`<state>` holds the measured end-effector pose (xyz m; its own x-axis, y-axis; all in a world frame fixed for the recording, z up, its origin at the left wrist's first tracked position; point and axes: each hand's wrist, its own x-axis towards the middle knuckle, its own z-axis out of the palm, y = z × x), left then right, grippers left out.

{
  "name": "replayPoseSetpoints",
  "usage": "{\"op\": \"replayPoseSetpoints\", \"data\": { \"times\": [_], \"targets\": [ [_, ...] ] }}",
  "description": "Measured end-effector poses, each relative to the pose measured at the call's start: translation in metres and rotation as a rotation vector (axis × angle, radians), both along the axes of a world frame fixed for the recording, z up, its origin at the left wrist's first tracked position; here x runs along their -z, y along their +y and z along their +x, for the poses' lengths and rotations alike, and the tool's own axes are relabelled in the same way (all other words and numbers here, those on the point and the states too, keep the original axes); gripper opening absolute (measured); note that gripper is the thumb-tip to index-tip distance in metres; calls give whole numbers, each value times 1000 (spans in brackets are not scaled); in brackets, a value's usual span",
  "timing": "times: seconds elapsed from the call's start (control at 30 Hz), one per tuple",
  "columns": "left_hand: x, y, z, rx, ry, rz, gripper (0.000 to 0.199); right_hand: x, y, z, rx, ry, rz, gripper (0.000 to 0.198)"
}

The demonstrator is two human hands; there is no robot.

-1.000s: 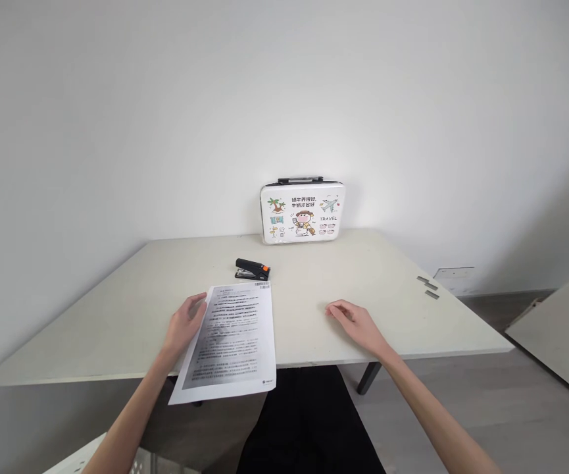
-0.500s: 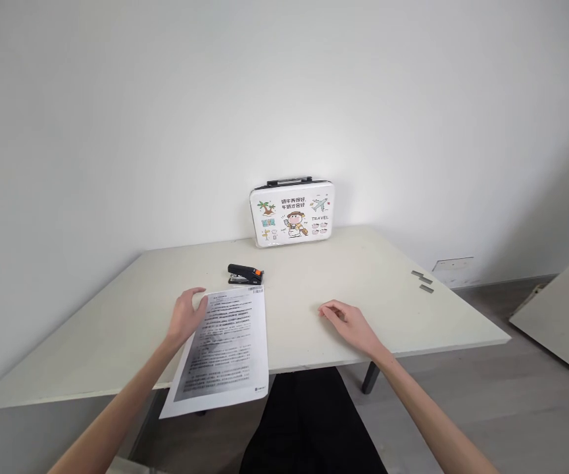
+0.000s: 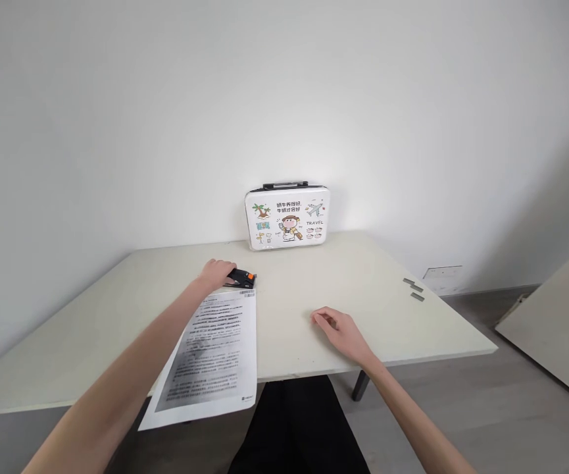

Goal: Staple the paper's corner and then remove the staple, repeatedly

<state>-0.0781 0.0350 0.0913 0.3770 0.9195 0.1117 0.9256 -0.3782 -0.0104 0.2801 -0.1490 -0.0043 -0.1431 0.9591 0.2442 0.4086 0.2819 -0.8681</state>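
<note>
My left hand (image 3: 216,272) has its fingers around the left end of a black stapler (image 3: 241,278) with an orange patch, which lies on the table; the hand hides that end. Just below the stapler, a printed sheet of paper (image 3: 215,349) lies on the table, its lower part sticking out past the front edge. My left forearm covers part of the paper's left side. Right of the paper, my right hand (image 3: 339,329) rests on the tabletop with its fingers loosely curled in, and nothing shows in it.
A white cartoon-printed case (image 3: 288,217) with a black handle stands upright against the wall at the back of the white table (image 3: 314,276). Several staple strips (image 3: 415,288) lie near the right edge. A white panel (image 3: 555,336) stands on the floor at far right.
My left hand has left the paper's upper left edge, moved forward and taken hold of the stapler. The right hand stays resting on the table. The camera view has shifted slightly.
</note>
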Motion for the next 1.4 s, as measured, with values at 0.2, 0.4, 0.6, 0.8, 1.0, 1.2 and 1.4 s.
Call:
{"op": "replayPoseSetpoints", "data": {
  "times": [0.2,0.4,0.6,0.8,1.0,1.2,1.4],
  "targets": [
    [-23,-36,9,16,-30,24,35,2,1,1,-14,6,-8,48],
    [-15,-101,76,173,-188,-29,41,10,7,2,78,146,-16,54],
    [24,-147,145,338,-195,-132,28,12,10,10,247,348,20,58],
    [48,-156,171,343,-213,-117,23,-37,27,15,155,546,71,76],
    [54,-157,154,299,-345,-135,45,-63,39,-2,-63,816,42,71],
    [52,-168,104,276,-434,-162,53,-13,46,-5,33,657,-99,80],
    [53,-173,94,304,-452,-118,36,-23,40,-1,12,542,-39,73]
  ]
}}
